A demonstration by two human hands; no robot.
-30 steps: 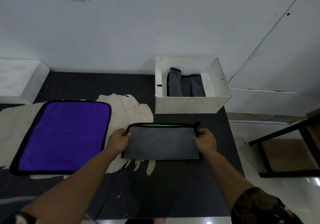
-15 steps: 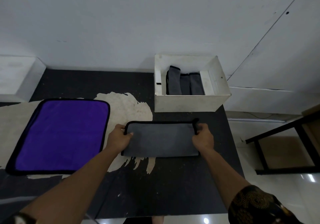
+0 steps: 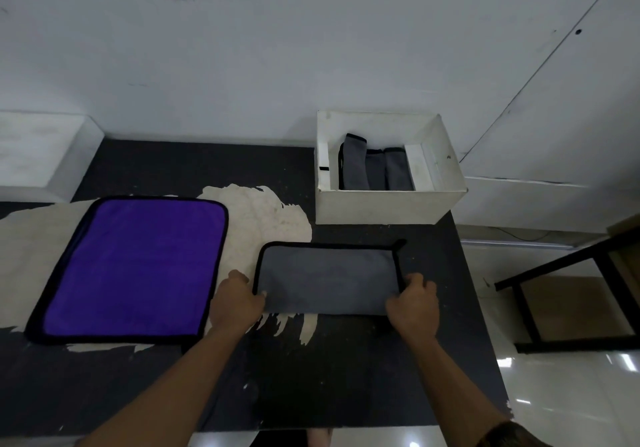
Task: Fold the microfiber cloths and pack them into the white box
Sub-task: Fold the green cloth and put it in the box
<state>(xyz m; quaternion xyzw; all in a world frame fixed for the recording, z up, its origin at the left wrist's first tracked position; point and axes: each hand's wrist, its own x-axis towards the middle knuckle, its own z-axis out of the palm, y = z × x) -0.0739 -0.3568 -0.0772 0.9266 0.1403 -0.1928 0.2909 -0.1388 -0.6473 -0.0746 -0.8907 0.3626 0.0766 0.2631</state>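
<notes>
At the near edge of the grey cloth [image 3: 327, 278], the left hand [image 3: 239, 299] pinches the corner at about 8 o'clock and the right hand [image 3: 414, 303] pinches the one at 4 o'clock, each grip closed on the fabric with thumb on top. The cloth lies flat on the dark tabletop [image 3: 346, 377], already folded once, to judge by its wide, short shape, with its black piping along the far side. The step in hand looks like the second fold: the next move calls for lifting both near corners together and carrying them toward 12 o'clock, keeping the edges square so the bundle ends up narrow enough for the box. Out at 9 o'clock a single purple cloth [image 3: 135, 268] lies fully spread, not yet folded. At 1 o'clock stands the one white box [image 3: 384, 206], holding what I count as three folded grey cloths [image 3: 375, 169] stood on edge side by side, with free space to their right.
</notes>
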